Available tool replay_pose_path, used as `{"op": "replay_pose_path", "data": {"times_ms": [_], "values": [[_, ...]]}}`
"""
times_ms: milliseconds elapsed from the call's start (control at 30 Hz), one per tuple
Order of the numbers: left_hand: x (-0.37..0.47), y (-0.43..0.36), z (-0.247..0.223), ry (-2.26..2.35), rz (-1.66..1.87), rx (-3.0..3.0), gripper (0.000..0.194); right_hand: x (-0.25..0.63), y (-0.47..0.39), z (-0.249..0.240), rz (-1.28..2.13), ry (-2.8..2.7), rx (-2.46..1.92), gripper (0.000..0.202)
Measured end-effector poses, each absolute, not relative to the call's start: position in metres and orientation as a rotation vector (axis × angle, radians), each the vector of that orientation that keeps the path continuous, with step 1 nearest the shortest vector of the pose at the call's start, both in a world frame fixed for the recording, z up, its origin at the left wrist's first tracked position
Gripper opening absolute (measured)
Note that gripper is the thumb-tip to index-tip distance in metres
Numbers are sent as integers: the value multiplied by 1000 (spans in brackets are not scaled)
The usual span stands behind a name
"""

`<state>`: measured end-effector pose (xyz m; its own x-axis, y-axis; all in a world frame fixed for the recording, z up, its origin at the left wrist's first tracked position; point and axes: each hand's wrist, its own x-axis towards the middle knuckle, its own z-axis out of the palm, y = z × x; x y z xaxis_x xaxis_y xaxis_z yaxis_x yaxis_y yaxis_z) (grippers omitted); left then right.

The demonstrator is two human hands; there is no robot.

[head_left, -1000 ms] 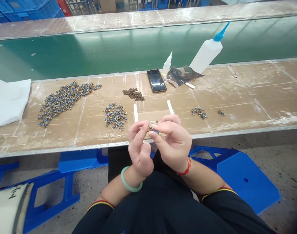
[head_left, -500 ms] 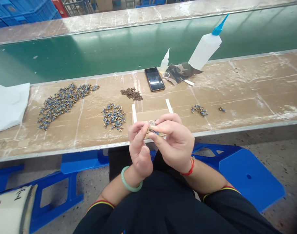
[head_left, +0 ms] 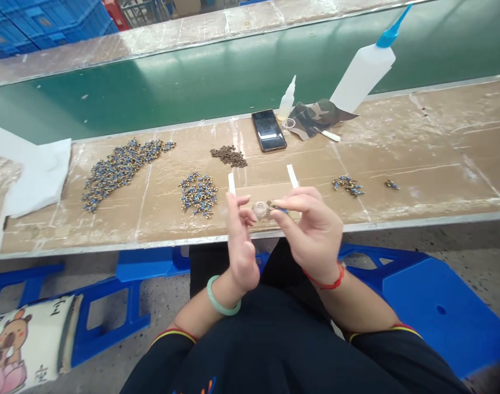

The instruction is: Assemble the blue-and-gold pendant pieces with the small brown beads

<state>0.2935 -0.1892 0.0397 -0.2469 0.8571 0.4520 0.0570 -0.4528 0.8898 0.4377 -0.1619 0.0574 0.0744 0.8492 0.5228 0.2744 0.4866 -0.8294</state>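
Between thumb and forefinger, my right hand (head_left: 313, 232) pinches a small blue-and-brass part (head_left: 283, 210) above the table's front edge. My left hand (head_left: 242, 246) is upright with its fingers apart and nothing in them. A small round clear dish (head_left: 261, 209) lies between the two hands on a cardboard piece (head_left: 262, 191), which has white strips at its sides. Left of my left hand is a pile of similar blue-and-brass parts (head_left: 198, 194). A few more such parts (head_left: 347, 185) lie to the right of my right hand.
A larger pile of the parts (head_left: 118, 167) spreads at the left. Behind the cardboard are small brown pieces (head_left: 229, 156), a phone (head_left: 268, 130), a small dropper bottle (head_left: 287, 99), a white-handled tool (head_left: 330, 135) and a large white bottle (head_left: 362, 76) on camouflage cloth (head_left: 315, 117).
My left hand has let go of the small part and its fingers have spread. My right hand has drawn away to the right with the part. The camera view has shifted slightly.
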Motion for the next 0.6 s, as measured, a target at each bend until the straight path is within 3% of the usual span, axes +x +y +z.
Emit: {"op": "replay_pose_path", "data": {"times_ms": [100, 200, 400, 600], "values": [[246, -183, 36, 1467, 1826, 1701, 37, 482, -146, 22, 378, -1523, -1211, 12], [189, -184, 25, 1857, 1587, 1956, 14, 527, -126, -8, 212, -1586, -1414, 15], [143, -178, 19, 1978, 822, 2264, 22, 548, -111, -11, 3, -1504, -1647, 27], [135, -160, 23, 1848, 499, 2484, 18, 518, -127, 6, -21, -1442, -1454, 12]]}}
